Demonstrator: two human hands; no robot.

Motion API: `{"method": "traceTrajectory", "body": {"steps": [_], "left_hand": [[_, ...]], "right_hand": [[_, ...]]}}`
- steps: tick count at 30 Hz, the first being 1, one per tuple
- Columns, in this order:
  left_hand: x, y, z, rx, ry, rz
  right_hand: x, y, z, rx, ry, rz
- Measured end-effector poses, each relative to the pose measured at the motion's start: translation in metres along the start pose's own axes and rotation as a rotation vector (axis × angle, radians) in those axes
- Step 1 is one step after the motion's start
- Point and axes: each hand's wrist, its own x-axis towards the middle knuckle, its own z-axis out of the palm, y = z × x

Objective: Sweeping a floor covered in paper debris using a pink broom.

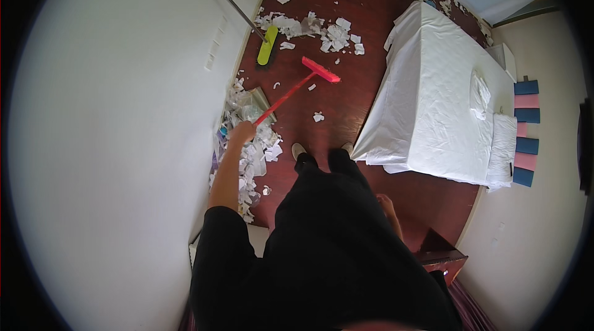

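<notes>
My left hand [243,132] grips the red handle of a broom [285,97], with my arm reaching forward along the wall. The broom's pinkish-red head [321,70] is over the dark red floor ahead of my feet, beside a small paper scrap [312,87]. Another crumpled scrap [318,117] lies nearer my shoes. Below my left hand, a heap of torn paper and clear plastic [250,154] runs along the wall. My right hand [384,203] hangs by my right thigh, partly hidden by the black trousers; its fingers look curled, and what they hold, if anything, does not show.
A broom with a yellow-green head [267,45] leans against the left wall [130,122]. Beyond it lies a band of paper scraps [332,36], with more scattered farther off. A bed with white sheets [445,99] stands to the right. A reddish-brown wooden cabinet [448,266] is behind my right side.
</notes>
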Motion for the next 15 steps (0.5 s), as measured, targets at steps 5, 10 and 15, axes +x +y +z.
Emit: {"method": "traceTrajectory", "body": {"steps": [5, 10, 15], "left_hand": [[-0.003, -0.019, 0.041, 0.111, -0.031, -0.084], [-0.058, -0.098, 0.024, 0.161, -0.177, -0.163], [-0.137, -0.182, 0.008, 0.183, -0.064, -0.329]], "right_hand": [[-0.012, -0.020, 0.013, -0.164, 0.002, -0.069], [-0.018, -0.037, 0.022, -0.011, -0.025, 0.042], [0.000, -0.036, 0.020, 0.054, -0.070, 0.115]]}}
